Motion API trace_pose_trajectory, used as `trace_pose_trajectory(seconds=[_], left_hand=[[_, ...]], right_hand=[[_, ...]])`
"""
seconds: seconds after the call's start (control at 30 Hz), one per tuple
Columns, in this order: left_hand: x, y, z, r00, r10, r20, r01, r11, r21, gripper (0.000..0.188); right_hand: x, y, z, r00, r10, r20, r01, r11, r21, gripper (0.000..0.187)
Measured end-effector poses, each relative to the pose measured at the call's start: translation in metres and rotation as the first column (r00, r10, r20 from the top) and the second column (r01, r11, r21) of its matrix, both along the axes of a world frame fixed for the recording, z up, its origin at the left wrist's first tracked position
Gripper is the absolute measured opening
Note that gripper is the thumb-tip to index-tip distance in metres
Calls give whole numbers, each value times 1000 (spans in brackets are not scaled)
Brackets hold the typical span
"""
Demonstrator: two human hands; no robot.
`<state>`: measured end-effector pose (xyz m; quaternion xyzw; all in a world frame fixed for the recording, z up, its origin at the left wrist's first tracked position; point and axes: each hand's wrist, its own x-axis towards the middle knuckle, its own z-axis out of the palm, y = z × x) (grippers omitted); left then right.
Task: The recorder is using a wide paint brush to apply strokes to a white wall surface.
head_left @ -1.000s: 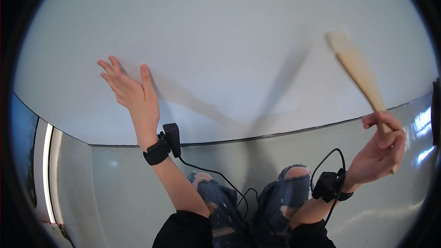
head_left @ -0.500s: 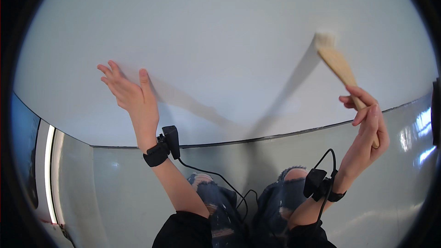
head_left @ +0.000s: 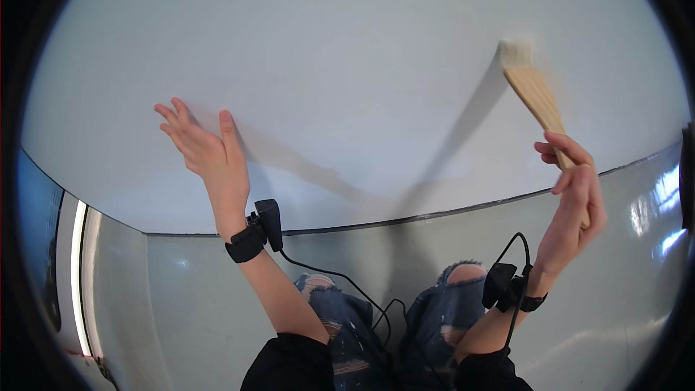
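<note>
Between the fingers and thumb of my right hand (head_left: pixel 575 188) is the handle of a flat paintbrush (head_left: pixel 537 98). It has a pale wooden body and off-white bristles, and its bristle end points up and away from me. The bristles meet or nearly meet the large pale surface (head_left: pixel 347 72), where the brush casts a long shadow. At the left, my left hand (head_left: pixel 206 145) has its fingers and thumb spread, holding nothing. Its fingertips rest against or close to the same pale surface; exact contact is hard to tell.
A dark edge strip (head_left: pixel 405 220) borders the pale surface on my side. Below lies a glossy grey-green floor (head_left: pixel 217 304). Black devices are strapped to both wrists, and a thin cable (head_left: pixel 333 271) hangs near my knees. A bright light strip (head_left: pixel 78 275) stands far left.
The paintbrush has shifted slightly farther away, and its bristles now show more sharply. My right hand has moved a little with it. My left hand is almost unchanged.
</note>
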<state>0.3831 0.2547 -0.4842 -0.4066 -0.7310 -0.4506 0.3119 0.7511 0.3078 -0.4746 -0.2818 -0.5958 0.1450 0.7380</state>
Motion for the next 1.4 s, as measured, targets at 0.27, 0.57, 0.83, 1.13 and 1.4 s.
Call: trace_pose_trajectory(seconds=[0.27,0.57,0.83,1.13,1.4], left_hand=[[0,-1,2,1000,15,14,-14,999,-29,80],[-3,-1,-1,1000,10,-21,-11,1000,-18,81],[-1,0,0,1000,10,-7,-10,1000,-23,81],[1,0,0,1000,1,19,-1,1000,-8,84],[-3,0,-1,1000,19,-4,-19,999,-36,81]], right_hand=[[1,-1,-2,984,164,72,-124,914,-385,43],[26,-6,-4,987,151,-49,-157,976,-152,40],[12,15,-12,1000,5,6,-5,999,-50,39],[20,7,-6,997,74,12,-70,980,-188,44],[25,8,-13,989,149,-22,-142,878,-457,40]])
